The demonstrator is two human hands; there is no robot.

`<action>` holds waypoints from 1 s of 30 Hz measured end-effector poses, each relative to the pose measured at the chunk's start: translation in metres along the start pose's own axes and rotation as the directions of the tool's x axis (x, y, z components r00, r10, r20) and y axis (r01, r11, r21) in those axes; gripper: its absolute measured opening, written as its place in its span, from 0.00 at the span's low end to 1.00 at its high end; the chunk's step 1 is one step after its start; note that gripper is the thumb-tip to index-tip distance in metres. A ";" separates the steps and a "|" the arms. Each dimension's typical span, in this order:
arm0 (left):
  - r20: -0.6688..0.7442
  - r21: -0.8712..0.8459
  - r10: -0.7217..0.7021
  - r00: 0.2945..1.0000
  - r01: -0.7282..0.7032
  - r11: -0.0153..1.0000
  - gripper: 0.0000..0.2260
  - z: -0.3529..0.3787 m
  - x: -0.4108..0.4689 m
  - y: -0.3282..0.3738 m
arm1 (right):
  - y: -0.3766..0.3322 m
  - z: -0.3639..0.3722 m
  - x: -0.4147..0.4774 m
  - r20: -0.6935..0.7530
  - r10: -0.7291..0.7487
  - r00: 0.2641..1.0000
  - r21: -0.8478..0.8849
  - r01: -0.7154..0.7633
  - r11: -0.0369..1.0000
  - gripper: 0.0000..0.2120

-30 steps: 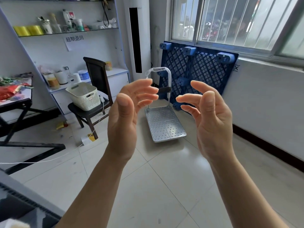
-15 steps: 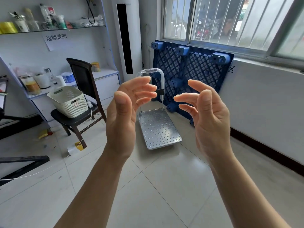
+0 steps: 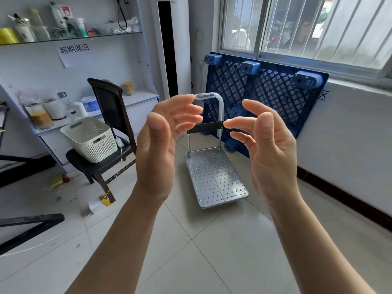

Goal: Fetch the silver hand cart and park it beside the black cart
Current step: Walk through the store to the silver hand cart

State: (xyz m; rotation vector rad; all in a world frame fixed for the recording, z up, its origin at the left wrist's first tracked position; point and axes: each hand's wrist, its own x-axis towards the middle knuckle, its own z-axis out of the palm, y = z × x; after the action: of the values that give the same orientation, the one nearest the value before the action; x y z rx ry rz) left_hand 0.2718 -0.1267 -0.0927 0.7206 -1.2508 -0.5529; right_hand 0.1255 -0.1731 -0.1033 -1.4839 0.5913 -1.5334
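The silver hand cart (image 3: 214,177) stands on the tiled floor ahead, its perforated flat deck toward me and its upright handle, wrapped in clear plastic, at the far end. My left hand (image 3: 163,143) and my right hand (image 3: 265,149) are raised in front of me, palms facing each other, fingers loosely curved and holding nothing. Both hands are well short of the cart; the left one overlaps the handle's left side in the view. No black cart is in view.
A blue plastic pallet (image 3: 265,96) leans on the wall under the window behind the cart. A dark chair (image 3: 106,145) with a white basket (image 3: 91,139) stands to the left. White shelves (image 3: 70,66) line the left wall. Black table legs (image 3: 27,228) lie at lower left.
The view has moved closer to the cart and swung slightly right, so the chair and shelves shifted. Both hands stay raised in the same empty pose.
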 end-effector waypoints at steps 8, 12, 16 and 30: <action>-0.004 0.000 -0.022 1.000 0.022 1.000 0.31 -0.020 0.037 -0.039 | 0.038 0.016 0.042 0.008 0.032 0.999 -0.013 -0.032 0.999 0.29; -0.029 0.017 -0.020 0.999 0.020 1.000 0.31 -0.032 0.056 -0.056 | 0.057 0.025 0.065 0.037 0.041 0.999 0.004 -0.041 0.999 0.27; -0.067 0.034 -0.018 0.998 0.021 0.999 0.32 -0.040 0.075 -0.074 | 0.081 0.033 0.093 0.076 0.043 0.996 0.030 -0.046 0.998 0.27; -0.139 0.094 0.010 0.990 0.003 0.996 0.32 -0.021 0.175 -0.152 | 0.143 0.012 0.219 0.135 0.024 0.991 0.093 -0.037 0.995 0.25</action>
State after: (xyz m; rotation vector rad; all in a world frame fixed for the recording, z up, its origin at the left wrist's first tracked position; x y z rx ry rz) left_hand 0.3350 -0.3503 -0.0962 0.8220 -1.1531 -0.4354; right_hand 0.2010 -0.4240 -0.1040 -1.4848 0.4545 -1.4069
